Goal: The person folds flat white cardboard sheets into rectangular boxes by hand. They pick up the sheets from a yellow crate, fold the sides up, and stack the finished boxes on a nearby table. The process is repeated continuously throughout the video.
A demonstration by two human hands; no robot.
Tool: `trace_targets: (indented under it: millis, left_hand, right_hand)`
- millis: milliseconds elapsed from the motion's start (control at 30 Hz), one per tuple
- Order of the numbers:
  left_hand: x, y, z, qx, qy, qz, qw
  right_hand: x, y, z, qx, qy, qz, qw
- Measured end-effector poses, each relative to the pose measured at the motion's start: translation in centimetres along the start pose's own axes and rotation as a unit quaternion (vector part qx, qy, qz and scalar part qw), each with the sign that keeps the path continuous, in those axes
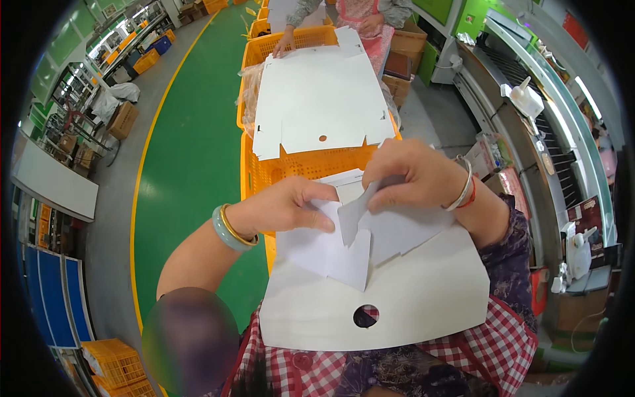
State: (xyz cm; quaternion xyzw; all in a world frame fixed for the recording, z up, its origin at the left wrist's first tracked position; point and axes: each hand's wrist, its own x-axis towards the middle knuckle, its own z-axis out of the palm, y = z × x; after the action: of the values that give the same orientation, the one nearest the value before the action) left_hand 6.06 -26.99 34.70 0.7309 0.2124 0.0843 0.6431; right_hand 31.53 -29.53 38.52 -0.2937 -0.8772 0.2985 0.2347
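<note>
My left hand [291, 206] pinches a folded white card piece [311, 248] between thumb and fingers. My right hand [413, 177] is closed on a narrow grey-looking flap [352, 215], bent up beside that piece. Whether the flap belongs to the same card, I cannot tell. Below both hands a large off-white card sheet [423, 291] with curved edges and a round hole rests over my lap. Another white card part [413, 231] lies under my right hand, partly covered by it.
Ahead, a big white die-cut sheet [324, 99] lies across orange crates [291, 169]. A co-worker's hand [284, 43] touches its far left corner. At right stands a long machine bench [503, 99]; at left, a green floor lane [178, 132] with a yellow line.
</note>
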Motion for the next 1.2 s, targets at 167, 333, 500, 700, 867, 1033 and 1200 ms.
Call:
trace_targets:
  millis: [167, 333, 500, 700, 867, 1033, 1200]
  left_hand:
    - [0.2, -0.8, 1.3, 0.004, 0.025, 0.023, 0.999]
    - [-0.6, -1.2, 2.5, 0.043, 0.062, 0.035, 0.997]
    - [-2.1, -2.3, 3.3, 0.027, 0.201, 0.018, 0.979]
    - [-3.9, -1.5, 4.0, 0.201, 0.316, 0.023, 0.927]
    - [-3.9, -1.9, 4.3, 0.329, 0.315, -0.020, 0.890]
    - [-4.4, -2.9, 1.2, 0.233, 0.248, -0.082, 0.937]
    - [-8.2, -9.4, -3.2, 0.220, 0.301, 0.034, 0.927]
  right_hand:
    - [-0.4, -1.3, 1.6, -0.039, -0.064, 0.035, 0.997]
    - [-1.7, -1.6, 3.2, -0.079, -0.059, 0.023, 0.995]
    - [-2.2, -1.1, 2.7, -0.156, -0.066, 0.044, 0.984]
    - [-2.8, 0.6, 2.6, -0.174, -0.067, 0.101, 0.977]
    - [-2.9, 1.9, 5.4, -0.149, -0.034, 0.121, 0.981]
    - [-2.7, 4.2, 6.8, -0.110, -0.013, 0.116, 0.987]
    - [-2.6, 5.0, 5.4, 0.030, 0.015, 0.211, 0.977]
